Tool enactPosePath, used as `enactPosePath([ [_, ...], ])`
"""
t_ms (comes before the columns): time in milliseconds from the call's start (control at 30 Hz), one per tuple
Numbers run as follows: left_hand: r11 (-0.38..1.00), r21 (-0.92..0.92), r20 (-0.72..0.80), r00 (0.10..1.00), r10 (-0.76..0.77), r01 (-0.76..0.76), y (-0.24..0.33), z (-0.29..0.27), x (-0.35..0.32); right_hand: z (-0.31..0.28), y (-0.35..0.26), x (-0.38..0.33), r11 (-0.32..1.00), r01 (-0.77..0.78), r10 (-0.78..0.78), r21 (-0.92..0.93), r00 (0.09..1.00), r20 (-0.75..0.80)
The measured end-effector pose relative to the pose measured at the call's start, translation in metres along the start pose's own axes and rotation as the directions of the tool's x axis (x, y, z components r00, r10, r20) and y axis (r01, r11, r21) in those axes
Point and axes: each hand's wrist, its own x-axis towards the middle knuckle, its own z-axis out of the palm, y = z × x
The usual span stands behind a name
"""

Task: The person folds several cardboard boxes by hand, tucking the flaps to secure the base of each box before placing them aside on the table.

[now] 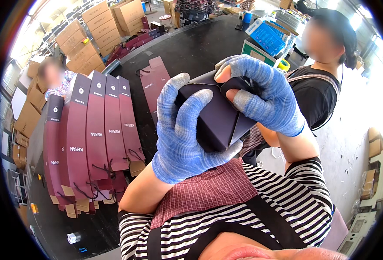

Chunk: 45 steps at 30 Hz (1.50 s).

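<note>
Up close to me is a dark carton [215, 118], its folded end flaps facing upward and meeting along creased seams. My left hand [178, 134], in a blue knitted glove with pale fingertips, wraps round the carton's left side, with fingers over its upper edge and the thumb low on its front. My right hand [267, 95], gloved alike, pinches the flaps at the carton's upper right with thumb and curled forefinger. The rest of the carton is hidden behind this end. A flat maroon carton [152, 78] with a black cord lies on the table just beyond my left hand.
Several long maroon cartons with black cords [98, 134] lie stacked at the left of the black table [187, 41]. A blue box [266, 37] stands at the far right. A person in black [317, 93] is close on my right; another sits at the far left. Brown boxes [100, 26] are piled behind.
</note>
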Motion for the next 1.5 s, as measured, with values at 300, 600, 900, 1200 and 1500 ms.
enactPosePath([
  [300, 0.996, -0.079, -0.064, 0.998, 0.029, -0.034, 0.001, 0.004, -0.004, -0.002, -0.006, 0.003, 0.985, 0.046, -0.048, -0.165, 0.999, -0.007],
  [600, 0.999, 0.044, -0.013, 1.000, -0.022, 0.023, 0.008, -0.001, -0.002, -0.010, -0.004, 0.000, 0.952, -0.184, 0.211, 0.243, 0.973, -0.090],
  [900, 0.994, 0.110, 0.029, 1.000, -0.010, 0.007, 0.008, -0.006, 0.008, -0.010, 0.004, -0.003, 0.818, -0.249, 0.301, 0.519, 0.954, -0.017],
  [1200, 0.965, 0.191, 0.283, 0.952, 0.120, -0.179, 0.015, -0.023, 0.037, -0.002, 0.009, -0.005, 0.910, -0.120, 0.171, 0.398, 0.981, -0.094],
  [1500, 0.964, 0.211, 0.322, 0.943, 0.086, -0.160, 0.018, -0.023, 0.035, 0.001, 0.009, -0.007, 0.714, -0.137, 0.183, 0.686, 0.983, 0.006],
])
